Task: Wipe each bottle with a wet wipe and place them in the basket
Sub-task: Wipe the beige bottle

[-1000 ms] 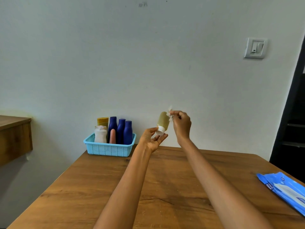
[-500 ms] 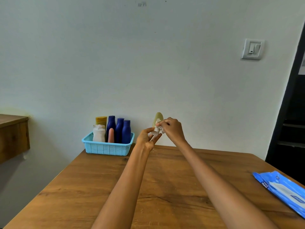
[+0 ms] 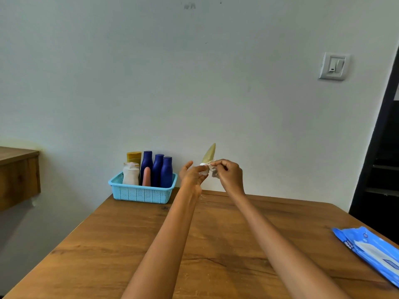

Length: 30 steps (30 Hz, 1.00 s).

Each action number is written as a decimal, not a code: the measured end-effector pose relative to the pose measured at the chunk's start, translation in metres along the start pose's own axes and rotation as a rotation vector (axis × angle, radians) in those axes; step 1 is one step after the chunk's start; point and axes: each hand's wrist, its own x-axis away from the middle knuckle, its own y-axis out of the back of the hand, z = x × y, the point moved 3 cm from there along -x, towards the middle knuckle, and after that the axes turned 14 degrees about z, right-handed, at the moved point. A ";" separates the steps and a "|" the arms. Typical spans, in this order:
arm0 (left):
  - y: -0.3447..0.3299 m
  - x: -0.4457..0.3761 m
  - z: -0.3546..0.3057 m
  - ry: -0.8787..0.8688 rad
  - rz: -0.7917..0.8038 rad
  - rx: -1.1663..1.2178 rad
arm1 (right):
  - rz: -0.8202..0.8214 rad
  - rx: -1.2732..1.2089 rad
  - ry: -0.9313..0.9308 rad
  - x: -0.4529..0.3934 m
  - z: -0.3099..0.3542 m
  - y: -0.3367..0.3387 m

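Wiping olive tube (image 3: 209, 153) just right of blue basket (image 3: 141, 192): left hand (image 3: 192, 174) pinching white cap end, right hand (image 3: 227, 173) clutching crumpled wet wipe (image 3: 213, 171) against it. Already sitting in basket: three navy bottles (image 3: 157, 170), others. Seemingly nearing completion; basketing this tube remaining.

Pale wall (image 3: 194, 83) fills most of the view, evenly lit, with a small dark smudge (image 3: 190, 6) up at 12 o'clock. A white switch (image 3: 333, 66) sits on it at 2 o'clock. Dark doorway (image 3: 382, 169) runs down the edge at 3 o'clock, shelves dimly visible inside. Wooden table (image 3: 216, 244) spreads across 6 o'clock, grain showing. At 9 o'clock, a wooden ledge (image 3: 18, 175) juts out from the wall, shadow beneath it.
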 end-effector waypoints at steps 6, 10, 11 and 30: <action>-0.007 -0.002 0.002 -0.142 -0.072 -0.385 | -0.115 -0.033 -0.085 -0.024 0.004 0.021; -0.005 -0.005 0.003 -0.149 -0.097 -0.386 | -0.018 0.151 -0.018 -0.016 0.006 0.006; -0.002 -0.006 0.004 -0.140 -0.095 -0.365 | 0.000 0.151 -0.003 -0.012 0.005 0.002; -0.008 -0.004 0.015 0.169 0.104 -0.073 | -0.012 -0.298 -0.129 -0.004 -0.019 0.003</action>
